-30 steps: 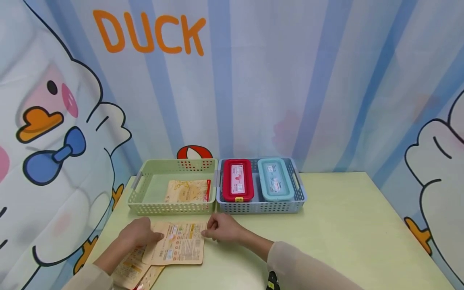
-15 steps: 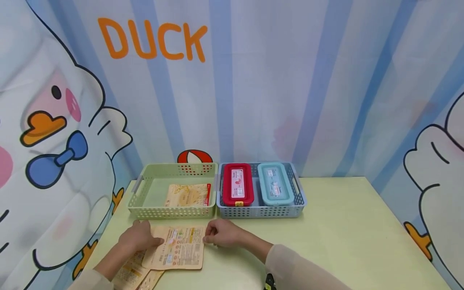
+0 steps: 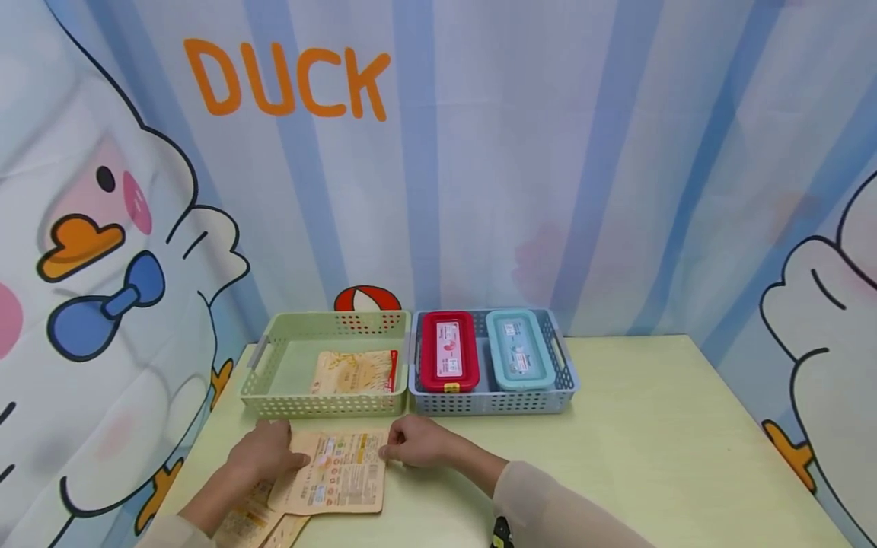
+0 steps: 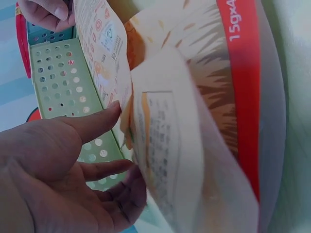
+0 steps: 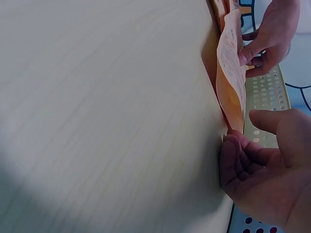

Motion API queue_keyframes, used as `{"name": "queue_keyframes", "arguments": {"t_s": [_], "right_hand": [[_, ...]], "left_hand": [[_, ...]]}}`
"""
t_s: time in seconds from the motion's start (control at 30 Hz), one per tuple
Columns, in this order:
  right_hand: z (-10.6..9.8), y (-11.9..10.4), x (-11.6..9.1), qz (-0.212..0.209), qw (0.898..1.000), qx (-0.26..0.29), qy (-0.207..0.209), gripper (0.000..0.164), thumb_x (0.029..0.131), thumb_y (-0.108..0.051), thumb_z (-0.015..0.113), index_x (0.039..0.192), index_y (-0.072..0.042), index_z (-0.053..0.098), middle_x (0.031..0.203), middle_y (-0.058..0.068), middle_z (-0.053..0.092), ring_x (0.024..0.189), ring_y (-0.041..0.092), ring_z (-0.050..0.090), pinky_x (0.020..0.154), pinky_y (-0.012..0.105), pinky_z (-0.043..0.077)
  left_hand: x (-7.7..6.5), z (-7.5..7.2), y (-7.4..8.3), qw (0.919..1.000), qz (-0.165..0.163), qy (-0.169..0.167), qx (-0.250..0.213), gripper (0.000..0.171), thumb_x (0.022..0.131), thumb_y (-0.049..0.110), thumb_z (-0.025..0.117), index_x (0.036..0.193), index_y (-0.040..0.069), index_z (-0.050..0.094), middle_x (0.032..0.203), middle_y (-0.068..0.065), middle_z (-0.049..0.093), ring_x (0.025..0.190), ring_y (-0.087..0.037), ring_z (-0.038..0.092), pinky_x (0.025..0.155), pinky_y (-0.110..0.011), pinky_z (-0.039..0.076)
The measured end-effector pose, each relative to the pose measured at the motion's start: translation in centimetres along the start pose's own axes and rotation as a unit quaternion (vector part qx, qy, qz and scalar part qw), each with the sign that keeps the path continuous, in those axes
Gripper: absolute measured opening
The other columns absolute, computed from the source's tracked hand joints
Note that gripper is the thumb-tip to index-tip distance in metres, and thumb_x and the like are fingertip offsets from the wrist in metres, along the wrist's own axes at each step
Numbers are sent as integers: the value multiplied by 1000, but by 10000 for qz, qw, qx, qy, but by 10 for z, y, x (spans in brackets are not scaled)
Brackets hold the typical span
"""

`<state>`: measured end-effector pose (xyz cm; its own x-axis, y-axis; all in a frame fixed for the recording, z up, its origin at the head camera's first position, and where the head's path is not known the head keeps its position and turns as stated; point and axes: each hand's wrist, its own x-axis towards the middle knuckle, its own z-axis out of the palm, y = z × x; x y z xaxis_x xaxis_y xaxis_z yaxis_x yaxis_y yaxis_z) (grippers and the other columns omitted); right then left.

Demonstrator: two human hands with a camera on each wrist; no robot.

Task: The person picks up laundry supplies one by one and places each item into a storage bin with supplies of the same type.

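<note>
Little moved; left grip (image 3: 263,455) and right grip (image 3: 419,441) pinch a packet (image 3: 342,473); green basket (image 3: 322,404), blue basket (image 3: 493,403) just beyond.

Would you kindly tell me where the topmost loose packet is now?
In the head view, the topmost packet is left of centre, in front of the green basket, between the left hand and the right hand.

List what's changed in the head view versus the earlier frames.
Very little: the right sleeve crept slightly left, and everything sits a bit lower in frame than a second ago, likely camera tilt. No visible grip or release. Unchanged: left hand and right hand at the same sides of the top packet; green basket and blue basket in place, same contents.
</note>
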<state>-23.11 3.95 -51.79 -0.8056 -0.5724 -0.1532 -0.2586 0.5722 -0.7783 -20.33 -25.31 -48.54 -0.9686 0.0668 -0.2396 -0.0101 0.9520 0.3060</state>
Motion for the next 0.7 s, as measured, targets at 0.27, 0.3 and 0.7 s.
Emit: {"name": "queue_keyframes", "arguments": {"t_s": [0.27,0.3,0.7], "right_hand": [[2,-1,3,36,10000,1,49,25,98,-24,77,79,-13,65,69,-5,58,62,6,51,57,22,40],[2,-1,3,40,10000,1,89,25,97,-23,77,79,-12,65,69,-5,58,63,6,51,57,22,40],[13,-4,-1,380,9977,-65,552,23,95,-19,79,82,-12,62,76,-2,58,70,10,51,63,26,41]], "left_hand": [[3,3,-2,9975,334,-24,-623,48,92,19,83,115,-14,57,90,-12,63,75,-22,56,67,-39,49],[3,4,-2,9970,377,-23,-677,48,92,18,83,116,-14,56,90,-12,63,76,-22,55,68,-39,50],[7,4,-5,9888,325,-129,-1454,53,94,14,80,130,-9,49,95,-14,66,78,-23,63,66,-40,53]]}}
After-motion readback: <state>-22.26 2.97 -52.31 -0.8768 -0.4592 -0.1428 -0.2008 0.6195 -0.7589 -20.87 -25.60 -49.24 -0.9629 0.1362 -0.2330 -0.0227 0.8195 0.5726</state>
